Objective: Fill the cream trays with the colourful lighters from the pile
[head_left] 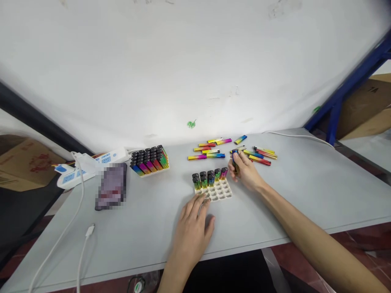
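My right hand [244, 171] is closed around a blue lighter [235, 158], held upright just right of a white tray [220, 193]. Several black-topped lighters [204, 180] in green, blue and purple stand in the tray's back and left holes; many front holes show bare. Flat on the tray's front left edge rest the fingertips of my left hand [194, 219], its fingers stretched and holding nothing. Behind the tray lie loose lighters in two groups: one back left with a purple-yellow lighter [197, 157], the other by my right hand with a red lighter [260, 160].
A second tray packed with upright lighters [149, 160] stands to the left. Beside it are a blurred dark flat object [111, 186], a white power strip [100, 160] and a white cable [80, 203]. A white wall [183, 73] closes off the table's back.
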`<action>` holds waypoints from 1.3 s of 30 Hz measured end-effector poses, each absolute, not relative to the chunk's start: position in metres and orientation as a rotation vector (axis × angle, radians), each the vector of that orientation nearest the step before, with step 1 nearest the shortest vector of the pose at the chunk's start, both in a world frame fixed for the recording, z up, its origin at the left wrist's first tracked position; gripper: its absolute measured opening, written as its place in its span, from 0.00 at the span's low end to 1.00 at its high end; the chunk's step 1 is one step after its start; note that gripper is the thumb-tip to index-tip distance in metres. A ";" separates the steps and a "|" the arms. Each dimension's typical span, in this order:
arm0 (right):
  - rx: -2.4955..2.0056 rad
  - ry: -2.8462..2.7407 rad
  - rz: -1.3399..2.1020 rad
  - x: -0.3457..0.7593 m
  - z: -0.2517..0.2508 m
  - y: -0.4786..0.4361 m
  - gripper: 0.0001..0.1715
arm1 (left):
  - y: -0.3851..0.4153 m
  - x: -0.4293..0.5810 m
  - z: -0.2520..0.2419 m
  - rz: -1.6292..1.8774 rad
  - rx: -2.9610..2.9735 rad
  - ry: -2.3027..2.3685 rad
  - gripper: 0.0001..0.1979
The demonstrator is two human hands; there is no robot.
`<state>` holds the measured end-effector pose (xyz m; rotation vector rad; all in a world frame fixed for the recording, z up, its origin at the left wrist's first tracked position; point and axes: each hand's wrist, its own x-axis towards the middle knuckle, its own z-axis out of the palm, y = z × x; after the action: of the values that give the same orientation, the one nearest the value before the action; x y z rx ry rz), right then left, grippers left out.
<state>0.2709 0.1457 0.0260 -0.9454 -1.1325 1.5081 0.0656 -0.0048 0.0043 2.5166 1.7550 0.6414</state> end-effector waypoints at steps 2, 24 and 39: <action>-0.928 -1.063 1.580 0.270 0.026 0.145 0.25 | -0.005 0.066 0.005 0.651 2.509 1.751 0.18; -1.007 -0.929 1.647 0.271 0.017 0.149 0.35 | -0.005 0.065 0.005 0.675 2.501 1.729 0.18; -0.929 -0.956 1.607 0.266 0.018 0.145 0.30 | -0.004 0.064 0.003 0.662 2.493 1.738 0.19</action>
<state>0.2664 0.1455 0.0178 -0.9291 -0.9560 1.6071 0.0642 -0.0037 0.0033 2.4925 1.7382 0.6619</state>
